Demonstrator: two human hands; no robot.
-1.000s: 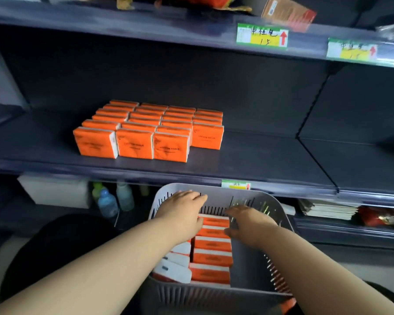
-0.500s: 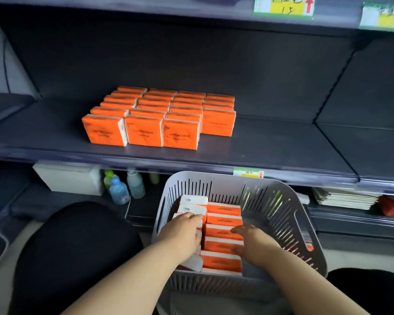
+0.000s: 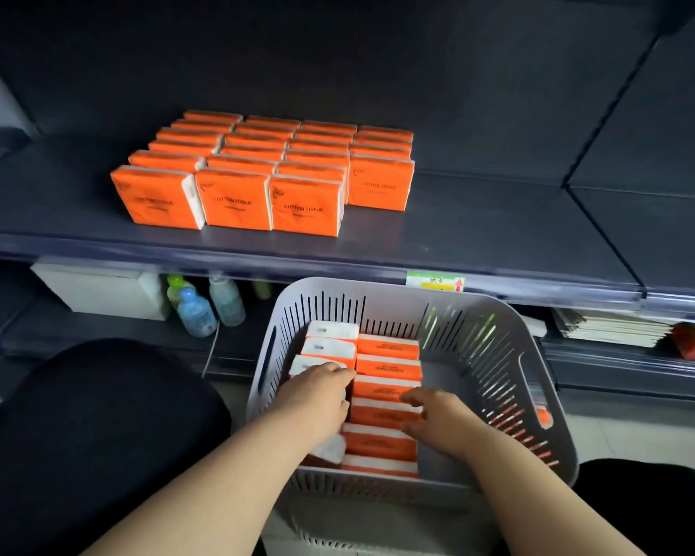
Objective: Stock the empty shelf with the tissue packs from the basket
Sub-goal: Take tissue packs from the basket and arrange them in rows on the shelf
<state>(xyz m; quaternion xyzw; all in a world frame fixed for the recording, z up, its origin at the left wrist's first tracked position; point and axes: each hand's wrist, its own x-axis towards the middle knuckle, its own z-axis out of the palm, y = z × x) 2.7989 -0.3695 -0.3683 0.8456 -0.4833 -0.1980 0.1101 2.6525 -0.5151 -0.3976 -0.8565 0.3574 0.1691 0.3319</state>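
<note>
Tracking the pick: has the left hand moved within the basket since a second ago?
Yes: the left hand drew back from the basket's far rim toward the person, mid-basket.

Front shelf tissue packs (image 3: 233, 202) read "COTTON TISSUE" in black; smaller line below unreadable. Shelf-edge price label (image 3: 436, 281) has chars 纸巾 w/ red arrow. Print on basket packs (image 3: 388, 347) too blurred.
</note>
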